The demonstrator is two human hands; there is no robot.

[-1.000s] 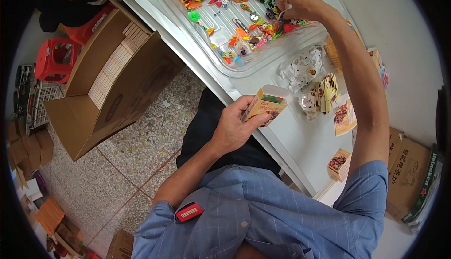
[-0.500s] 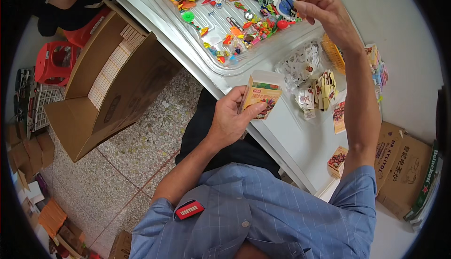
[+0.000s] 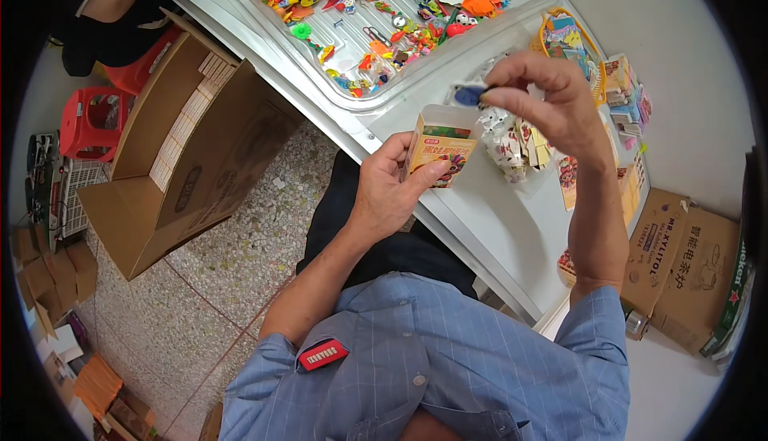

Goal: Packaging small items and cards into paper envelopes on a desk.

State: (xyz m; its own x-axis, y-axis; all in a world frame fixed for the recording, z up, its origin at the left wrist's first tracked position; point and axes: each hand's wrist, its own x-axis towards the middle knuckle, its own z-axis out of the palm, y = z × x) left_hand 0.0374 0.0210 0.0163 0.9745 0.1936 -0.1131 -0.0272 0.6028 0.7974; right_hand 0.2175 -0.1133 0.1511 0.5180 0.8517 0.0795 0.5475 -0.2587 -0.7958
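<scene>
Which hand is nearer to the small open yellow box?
Left. The left hand holds the small open yellow box; the right hand is apart, above and right, pinching a small blue piece.

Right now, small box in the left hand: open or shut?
Open. The small box, held upright in the left hand, shows its open top; the right hand holds a small blue item just above it.

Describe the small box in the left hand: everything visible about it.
The small box is a little upright carton, seemingly thin card, with a yellow-orange front carrying a colourful cartoon picture and a pale, whitish top that looks open. The left hand grips it from below and behind, thumb pressed across the lower front. It is held just above the near edge of the white table, tilted slightly. The right hand hovers beside its top, pinching a small blue piece, not touching the box.
</scene>
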